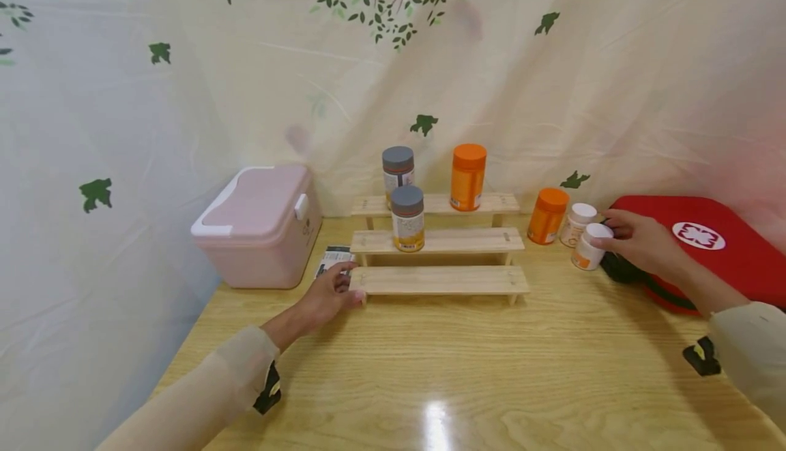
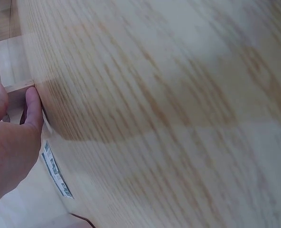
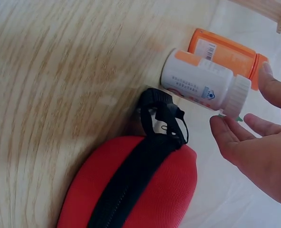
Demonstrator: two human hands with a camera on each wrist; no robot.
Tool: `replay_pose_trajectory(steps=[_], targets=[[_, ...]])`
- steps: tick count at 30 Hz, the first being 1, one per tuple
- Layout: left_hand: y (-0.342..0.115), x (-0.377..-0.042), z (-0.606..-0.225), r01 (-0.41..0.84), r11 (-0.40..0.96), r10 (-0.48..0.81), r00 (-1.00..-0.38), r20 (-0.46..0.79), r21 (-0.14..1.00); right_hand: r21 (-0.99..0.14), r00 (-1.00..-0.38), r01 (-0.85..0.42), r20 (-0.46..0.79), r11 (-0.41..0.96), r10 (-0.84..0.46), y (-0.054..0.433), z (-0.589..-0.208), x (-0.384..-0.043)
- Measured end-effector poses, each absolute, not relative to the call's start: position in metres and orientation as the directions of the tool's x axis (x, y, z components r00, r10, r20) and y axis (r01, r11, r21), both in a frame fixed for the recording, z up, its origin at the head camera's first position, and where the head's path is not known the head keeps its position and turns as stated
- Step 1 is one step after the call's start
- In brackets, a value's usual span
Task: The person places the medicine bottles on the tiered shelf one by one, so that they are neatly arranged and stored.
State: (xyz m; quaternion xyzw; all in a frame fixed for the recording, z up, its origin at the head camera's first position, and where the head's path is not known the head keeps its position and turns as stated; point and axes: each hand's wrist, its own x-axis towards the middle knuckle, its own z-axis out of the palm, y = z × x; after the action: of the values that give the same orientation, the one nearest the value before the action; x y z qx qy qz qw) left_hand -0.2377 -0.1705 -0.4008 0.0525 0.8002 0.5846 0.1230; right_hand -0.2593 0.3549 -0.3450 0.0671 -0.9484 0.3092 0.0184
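My left hand [image 1: 328,295] grips the left end of the lowest tier of a wooden step rack [image 1: 439,280]; the left wrist view shows thumb and finger at its end piece [image 2: 19,92]. On the right, my right hand [image 1: 645,243] is at the white-capped bottle [image 1: 588,250]. In the right wrist view, its thumb and fingers are spread around the cap of that white bottle [image 3: 202,80], the thumb apart from it. Beside it stand a second white bottle [image 1: 576,227] and an orange bottle [image 1: 546,217].
Two grey-capped jars [image 1: 408,222] [image 1: 398,171] and an orange jar [image 1: 468,181] stand on the rack's upper tiers. A pink box [image 1: 264,233] is at left, with a small printed packet [image 1: 331,258] beside it. A red zipped pouch [image 1: 663,215] lies at right.
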Motion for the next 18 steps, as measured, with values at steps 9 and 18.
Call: replay_pose_trajectory(steps=[9, 18], targets=[[-0.170, -0.239, -0.402, -0.076, 0.306, 0.223, -0.963, -0.149, 0.949, -0.553, -0.991, -0.130, 0.101, 0.823, -0.089, 0.352, -0.355, -0.264], [-0.172, -0.239, -0.402, -0.055, 0.303, 0.238, -0.962, -0.131, 0.951, -0.533, -0.985, -0.153, 0.152, 0.832, -0.084, 0.351, -0.363, -0.266]])
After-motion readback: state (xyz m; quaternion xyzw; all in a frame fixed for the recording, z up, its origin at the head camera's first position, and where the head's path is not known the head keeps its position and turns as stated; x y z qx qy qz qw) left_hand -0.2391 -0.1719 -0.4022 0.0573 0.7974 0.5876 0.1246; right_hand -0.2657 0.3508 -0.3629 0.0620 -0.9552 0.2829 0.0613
